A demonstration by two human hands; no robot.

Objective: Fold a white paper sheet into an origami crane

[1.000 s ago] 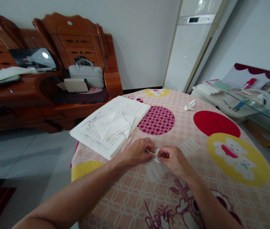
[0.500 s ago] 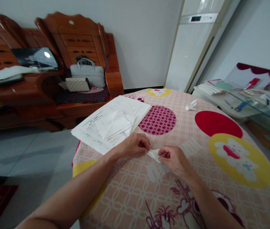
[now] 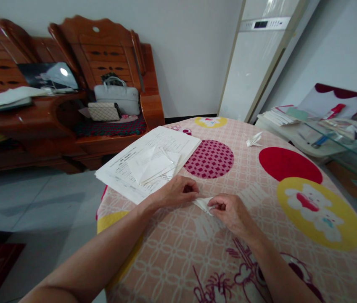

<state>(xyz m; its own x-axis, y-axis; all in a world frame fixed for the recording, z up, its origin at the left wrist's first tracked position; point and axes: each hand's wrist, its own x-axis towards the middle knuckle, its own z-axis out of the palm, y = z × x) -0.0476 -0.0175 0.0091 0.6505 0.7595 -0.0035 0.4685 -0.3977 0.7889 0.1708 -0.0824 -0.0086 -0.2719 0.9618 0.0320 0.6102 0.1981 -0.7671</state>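
Cartoon-print tablecloth [image 3: 165, 252] | right hand [image 3: 231, 212] pinches folded paper [image 3: 203, 205]; left hand [image 3: 180, 189] at tip, grip unclear | seemingly creasing; next likely needs aligned edges

Wooden chair [image 3: 112, 38] beyond the table [image 3: 165, 261]
On the chair, a grey handbag [image 3: 128, 99] stands behind a pale quilted purse [image 3: 102, 112]; a tall white appliance [image 3: 250, 67] rises beyond the table's far edge.

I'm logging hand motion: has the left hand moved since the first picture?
Yes: judged against the purple checked circle, the left hand has shifted leftward and slightly forward.
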